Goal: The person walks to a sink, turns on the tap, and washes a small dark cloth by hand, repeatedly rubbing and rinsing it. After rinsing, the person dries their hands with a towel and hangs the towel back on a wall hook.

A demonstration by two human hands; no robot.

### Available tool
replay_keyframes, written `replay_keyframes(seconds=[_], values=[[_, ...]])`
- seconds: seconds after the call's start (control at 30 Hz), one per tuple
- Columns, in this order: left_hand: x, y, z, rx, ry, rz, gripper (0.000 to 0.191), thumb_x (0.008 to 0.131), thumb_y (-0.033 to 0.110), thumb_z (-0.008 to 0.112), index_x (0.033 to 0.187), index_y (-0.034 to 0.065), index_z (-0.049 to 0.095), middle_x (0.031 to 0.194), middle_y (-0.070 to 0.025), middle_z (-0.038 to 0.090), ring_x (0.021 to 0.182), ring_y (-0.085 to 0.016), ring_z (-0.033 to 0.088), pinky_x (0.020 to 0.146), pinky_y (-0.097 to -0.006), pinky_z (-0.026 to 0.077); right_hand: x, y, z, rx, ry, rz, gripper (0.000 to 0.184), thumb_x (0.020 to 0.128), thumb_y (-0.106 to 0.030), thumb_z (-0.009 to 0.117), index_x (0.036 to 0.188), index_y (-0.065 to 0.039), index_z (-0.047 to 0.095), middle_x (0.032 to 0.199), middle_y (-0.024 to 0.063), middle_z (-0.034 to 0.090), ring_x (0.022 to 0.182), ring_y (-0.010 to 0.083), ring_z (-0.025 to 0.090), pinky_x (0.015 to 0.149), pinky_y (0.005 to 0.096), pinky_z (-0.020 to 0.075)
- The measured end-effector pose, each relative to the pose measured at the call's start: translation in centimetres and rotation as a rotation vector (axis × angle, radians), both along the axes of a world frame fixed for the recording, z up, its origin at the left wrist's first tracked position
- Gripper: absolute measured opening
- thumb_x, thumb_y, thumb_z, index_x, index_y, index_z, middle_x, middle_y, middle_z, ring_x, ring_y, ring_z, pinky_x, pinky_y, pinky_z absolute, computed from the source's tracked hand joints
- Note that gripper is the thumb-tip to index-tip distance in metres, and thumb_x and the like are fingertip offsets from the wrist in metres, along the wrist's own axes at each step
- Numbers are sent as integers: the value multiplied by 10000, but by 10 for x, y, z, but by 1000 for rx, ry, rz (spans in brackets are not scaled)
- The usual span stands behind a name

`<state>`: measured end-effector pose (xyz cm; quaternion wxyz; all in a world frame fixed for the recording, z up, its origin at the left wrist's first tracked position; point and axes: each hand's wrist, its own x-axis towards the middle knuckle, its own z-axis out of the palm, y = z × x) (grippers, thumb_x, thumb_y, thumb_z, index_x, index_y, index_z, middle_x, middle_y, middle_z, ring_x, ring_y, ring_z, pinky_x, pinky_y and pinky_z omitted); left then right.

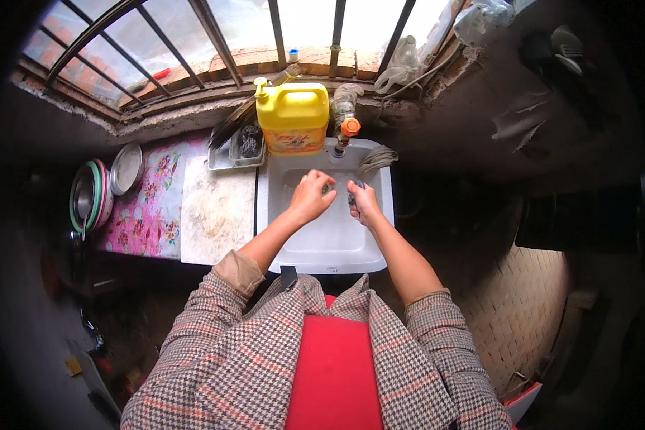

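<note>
My left hand [310, 198] is over a white washbasin [328, 244], its fingers curled around a small round greenish object [325, 189], mostly hidden by the fingers. To its right, my right hand [366, 204] grips a dark grey item [351, 200]; from what shows I cannot tell if it is a cloth or something firmer. The two hands are apart, above the middle of the basin. Behind them is a tap with an orange handle [350, 127]. A grey rag [378, 159] hangs over the basin's back right corner.
At the basin's back left stands a yellow plastic jug with a pump [293, 115]. Left of the basin are a stained white board [217, 215], clear plastic trays [236, 156], a floral tablecloth [150, 199], stacked bowls [88, 196] and a metal lid [127, 169]. Window bars [277, 32] rise behind.
</note>
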<state>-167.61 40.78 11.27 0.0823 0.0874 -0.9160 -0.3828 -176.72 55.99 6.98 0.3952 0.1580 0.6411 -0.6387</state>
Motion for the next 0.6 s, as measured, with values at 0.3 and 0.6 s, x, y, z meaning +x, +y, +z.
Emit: replay_keyframes(seconds=[0.3,0.6], values=[[17,30,-36,580,-354,-18,952,668,123,764,1453,107,226,1166,-181,563,889,-204,603,731,-329,516,9,-23,-7,-189,-85,23,344,899,-471,580,927,-131,539,766,47,567,655,191,554,559,327,456],[0,-4,-10,1012,-431,10,274,721,87,660,976,57,563,759,-22,541,589,-89,470,529,-242,396,22,18,96,103,1205,753,783,774,-94,676,1444,-133,271,1439,196,314,1276,412,388,1000,444,400]])
